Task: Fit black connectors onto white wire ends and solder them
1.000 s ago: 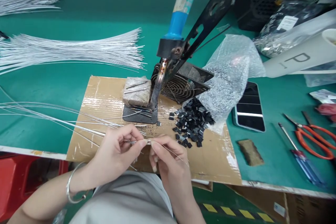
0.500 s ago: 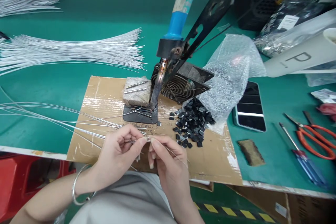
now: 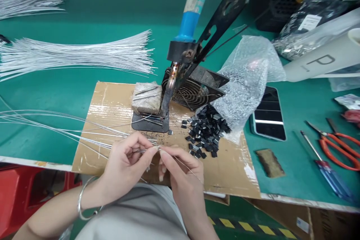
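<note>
My left hand [image 3: 126, 168] is closed in a pinch of thumb and forefinger on a thin silvery wire. Its fingertips almost meet those of my right hand [image 3: 182, 180], which pinches the same wire; the free end [image 3: 188, 169] runs out over the right hand's fingers. Exactly how the wire sits between the fingertips is too small to tell. Just beyond the hands, several loose wires [image 3: 95, 139] come in from the left over the cardboard [image 3: 109, 97]. A soldering iron [image 3: 191, 22] in a stand points down at a dark plate [image 3: 140, 124] with short metal rods on it.
Small black pieces [image 3: 208, 131] are heaped right of the hands, by bubble wrap [image 3: 244, 67] and a fan [image 3: 194, 92]. Further right lie a phone [image 3: 269, 114], a screwdriver [image 3: 329, 176] and orange-handled scissors [image 3: 337, 150]. A wire bundle [image 3: 78, 55] lies at upper left.
My right hand has shifted very slightly to the right, with its fingertips still close to the left hand's. Both hands keep their pinch on the wire.
</note>
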The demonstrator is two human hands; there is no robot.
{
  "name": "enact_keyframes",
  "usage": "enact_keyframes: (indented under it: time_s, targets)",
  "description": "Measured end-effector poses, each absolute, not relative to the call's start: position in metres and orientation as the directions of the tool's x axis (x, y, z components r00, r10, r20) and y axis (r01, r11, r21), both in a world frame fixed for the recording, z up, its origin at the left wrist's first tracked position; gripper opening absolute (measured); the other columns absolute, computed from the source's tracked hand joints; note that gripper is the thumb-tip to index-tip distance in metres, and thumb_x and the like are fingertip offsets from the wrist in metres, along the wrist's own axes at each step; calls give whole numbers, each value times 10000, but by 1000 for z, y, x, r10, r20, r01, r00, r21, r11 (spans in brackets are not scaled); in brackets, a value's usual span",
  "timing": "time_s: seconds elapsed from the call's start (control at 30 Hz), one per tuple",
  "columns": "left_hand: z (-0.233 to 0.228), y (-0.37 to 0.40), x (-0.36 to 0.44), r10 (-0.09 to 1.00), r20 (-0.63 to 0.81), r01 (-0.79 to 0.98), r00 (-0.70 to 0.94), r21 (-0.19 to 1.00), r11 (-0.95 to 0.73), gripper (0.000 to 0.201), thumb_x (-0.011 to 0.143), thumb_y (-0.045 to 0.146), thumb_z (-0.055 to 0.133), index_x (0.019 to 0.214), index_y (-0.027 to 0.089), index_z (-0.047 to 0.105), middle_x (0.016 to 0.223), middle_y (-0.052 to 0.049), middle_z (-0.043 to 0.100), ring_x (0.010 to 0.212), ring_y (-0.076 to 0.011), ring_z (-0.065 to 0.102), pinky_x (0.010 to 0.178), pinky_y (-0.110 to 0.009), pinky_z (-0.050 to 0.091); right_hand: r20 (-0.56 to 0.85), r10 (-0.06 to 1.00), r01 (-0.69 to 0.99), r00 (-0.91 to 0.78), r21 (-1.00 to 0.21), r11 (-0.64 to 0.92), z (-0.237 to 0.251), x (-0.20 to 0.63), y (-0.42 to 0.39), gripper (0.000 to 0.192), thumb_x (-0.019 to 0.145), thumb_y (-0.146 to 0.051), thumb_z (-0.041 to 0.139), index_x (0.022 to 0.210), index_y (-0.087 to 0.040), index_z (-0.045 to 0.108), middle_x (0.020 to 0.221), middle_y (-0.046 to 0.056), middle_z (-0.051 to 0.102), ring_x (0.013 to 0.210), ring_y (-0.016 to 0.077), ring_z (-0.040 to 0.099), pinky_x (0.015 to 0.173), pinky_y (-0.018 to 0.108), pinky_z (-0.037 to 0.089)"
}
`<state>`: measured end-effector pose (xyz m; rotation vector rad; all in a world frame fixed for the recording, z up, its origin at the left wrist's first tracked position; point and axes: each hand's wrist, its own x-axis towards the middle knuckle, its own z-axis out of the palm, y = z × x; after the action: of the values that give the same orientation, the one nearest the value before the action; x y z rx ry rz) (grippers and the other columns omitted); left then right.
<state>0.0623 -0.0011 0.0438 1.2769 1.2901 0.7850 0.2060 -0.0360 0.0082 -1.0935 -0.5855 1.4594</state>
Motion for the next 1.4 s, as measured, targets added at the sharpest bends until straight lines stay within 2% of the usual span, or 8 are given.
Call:
enact_keyframes:
  time_s: [0.37,0.57,0.7,0.83,1.03,1.17,1.4]
  targets:
    - [35,-7,57,963,-184,291,197,949,122,196,980,322,631,837,189,644,667,-4,605,545,-107,501,480,-229,366,-366,925,-509,104,-818,-267,14,207,-35,122,824,-344,853,787,-232,824,569,-34,603,444,81,525,405,187,432]
    - [37,-7,54,961,-164,304,221,948,92,183,965,310,665,824,194,667,646,1,617,523,-106,507,459,-219,377,-428,904,-539,3,-762,-359,17,214,-28,192,769,-376,881,714,-208,803,493,-34,588,412,82,481,387,192,385]
    - [39,-6,53,955,-173,315,242,945,91,174,965,302,666,833,189,678,672,-10,645,536,-108,523,462,-216,384,-423,903,-521,-72,-756,-395,17,222,-23,189,748,-371,888,692,-211,805,507,-28,605,404,78,468,372,189,364]
    - [39,-5,54,959,-175,294,224,950,104,202,972,321,654,818,190,659,667,-10,635,543,-111,530,477,-219,406,-408,909,-516,-80,-764,-388,16,223,-22,158,778,-366,876,732,-222,828,514,-28,602,421,72,493,402,176,400]
    - [36,-7,58,964,-184,282,193,951,125,187,984,310,634,846,184,639,664,-3,611,551,-106,512,486,-219,387,-424,905,-596,-26,-721,-355,16,213,-26,147,760,-377,888,774,-235,853,543,-22,605,438,68,487,394,162,436]
    - [31,-9,59,973,-156,281,172,954,103,195,1003,321,617,865,184,637,630,21,565,514,-93,459,466,-215,359,-430,903,-638,17,-700,-322,15,205,-28,130,755,-351,896,777,-230,854,528,-29,598,439,57,490,396,136,441]
    - [28,-10,60,983,-77,274,165,961,30,164,1002,290,621,872,191,637,632,23,583,497,-86,454,438,-203,335,-411,911,-652,25,-698,-297,14,202,-29,146,772,-363,890,807,-225,860,534,-28,608,440,57,520,405,131,471]
